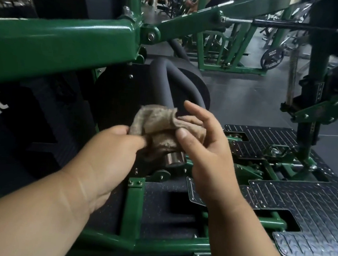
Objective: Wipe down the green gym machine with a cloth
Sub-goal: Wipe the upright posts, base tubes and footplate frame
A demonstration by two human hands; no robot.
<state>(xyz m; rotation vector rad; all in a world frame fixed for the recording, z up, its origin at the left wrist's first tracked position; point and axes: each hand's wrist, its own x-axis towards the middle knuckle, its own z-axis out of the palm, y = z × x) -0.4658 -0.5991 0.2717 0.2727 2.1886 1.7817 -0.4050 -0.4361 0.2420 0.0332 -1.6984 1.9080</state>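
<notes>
Cloth (159, 131) bunched between both hands' grips

Left fingertips (139, 140) hidden behind cloth (160, 127)
</notes>
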